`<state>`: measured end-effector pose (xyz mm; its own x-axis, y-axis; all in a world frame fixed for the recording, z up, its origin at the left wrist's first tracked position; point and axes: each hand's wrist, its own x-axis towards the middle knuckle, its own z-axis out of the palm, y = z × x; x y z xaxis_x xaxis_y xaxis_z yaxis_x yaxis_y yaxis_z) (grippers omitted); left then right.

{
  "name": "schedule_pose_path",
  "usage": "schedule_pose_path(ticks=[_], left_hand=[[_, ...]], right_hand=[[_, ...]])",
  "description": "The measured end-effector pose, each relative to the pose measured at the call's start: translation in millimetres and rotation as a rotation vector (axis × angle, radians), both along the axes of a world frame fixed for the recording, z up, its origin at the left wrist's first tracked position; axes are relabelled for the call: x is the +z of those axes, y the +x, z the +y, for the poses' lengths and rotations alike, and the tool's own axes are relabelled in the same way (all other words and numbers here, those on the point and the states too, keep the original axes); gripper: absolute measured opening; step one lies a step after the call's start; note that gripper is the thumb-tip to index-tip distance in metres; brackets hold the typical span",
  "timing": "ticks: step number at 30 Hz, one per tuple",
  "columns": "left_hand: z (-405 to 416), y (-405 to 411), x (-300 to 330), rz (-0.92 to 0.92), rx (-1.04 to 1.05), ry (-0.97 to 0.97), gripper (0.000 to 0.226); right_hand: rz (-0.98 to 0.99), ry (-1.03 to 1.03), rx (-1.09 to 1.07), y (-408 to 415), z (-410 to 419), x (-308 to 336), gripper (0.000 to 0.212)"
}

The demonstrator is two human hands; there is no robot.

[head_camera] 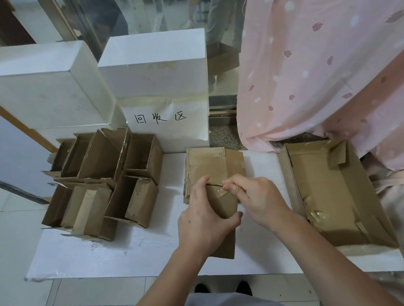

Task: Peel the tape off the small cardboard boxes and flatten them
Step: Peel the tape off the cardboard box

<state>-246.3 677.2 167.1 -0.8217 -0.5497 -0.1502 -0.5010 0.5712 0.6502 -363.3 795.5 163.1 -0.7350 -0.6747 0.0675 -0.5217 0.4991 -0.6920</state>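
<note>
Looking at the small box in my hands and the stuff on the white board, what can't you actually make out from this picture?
- Head view: the small box is largely covered by the left hand and right hand, so how much tape remains is unclear.
- The flattened stack behind: its count is unreadable, and the hands hide its near edge.
- The open tray box: shiny scraps inside are too blurred to identify.

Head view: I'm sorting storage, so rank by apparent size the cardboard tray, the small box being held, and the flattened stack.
1. Cardboard tray, largest.
2. Flattened stack and small box: unsure, since both hands cover the box and it sits nearer the camera.
</note>
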Motion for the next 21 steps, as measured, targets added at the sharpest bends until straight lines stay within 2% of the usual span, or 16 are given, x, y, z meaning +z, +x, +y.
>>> schedule_pose_path(ticks=[2, 6, 11, 17, 21], left_hand=[[-2, 2, 0, -0.001, -0.002, 0.001, 0.104], [0, 2, 3, 0.009, -0.017, -0.019, 0.098], [1, 2, 6, 0.009, -0.041, -0.056, 0.096], [1, 5, 7, -0.003, -0.054, -0.034, 0.095], [-6, 8, 5, 0.003, -0.032, -0.023, 0.093]], right_hand=[[-0.006, 0.024, 0.047, -2, 1, 3, 0.033], [-0.074, 0.016, 0.07, 5, -5, 8, 0.054], [0.047, -0.031, 0.056, 10, -11, 1, 0.039], [0.2, -0.062, 0.031, 12, -12, -7, 0.038], [0.07, -0.208, 0.154, 9, -6, 0, 0.029]])
